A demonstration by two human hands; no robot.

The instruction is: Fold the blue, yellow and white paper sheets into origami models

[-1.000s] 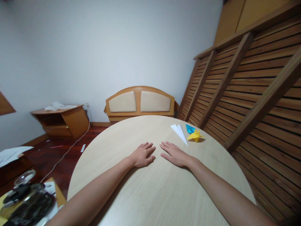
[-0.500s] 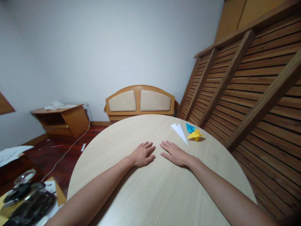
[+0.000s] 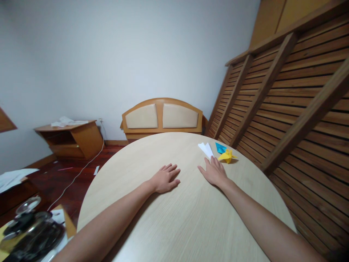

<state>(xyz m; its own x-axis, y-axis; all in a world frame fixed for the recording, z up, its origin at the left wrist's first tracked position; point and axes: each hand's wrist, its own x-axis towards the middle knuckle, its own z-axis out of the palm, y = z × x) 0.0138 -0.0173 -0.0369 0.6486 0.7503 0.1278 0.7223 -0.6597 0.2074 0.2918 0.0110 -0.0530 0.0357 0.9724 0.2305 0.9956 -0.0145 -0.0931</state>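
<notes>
My left hand (image 3: pixel 165 179) lies flat, palm down, on the round pale wooden table (image 3: pixel 177 214), holding nothing. My right hand (image 3: pixel 214 171) is stretched out over the table with fingers spread, its fingertips on the near tip of a white paper plane (image 3: pixel 205 149). Just right of the plane sit a blue folded paper piece (image 3: pixel 220 148) and a yellow folded paper figure (image 3: pixel 227 156), both untouched.
A slatted wooden wall (image 3: pixel 286 109) runs close along the table's right side. Behind the table stands a padded wooden bench back (image 3: pixel 162 117). A low wooden cabinet (image 3: pixel 71 139) with papers is at far left, a white cable (image 3: pixel 79 173) on the floor, dark glassware (image 3: pixel 29 233) at bottom left.
My right hand has slid forward and to the right, from beside my left hand to the tip of the white paper plane. My left hand has stayed in place.
</notes>
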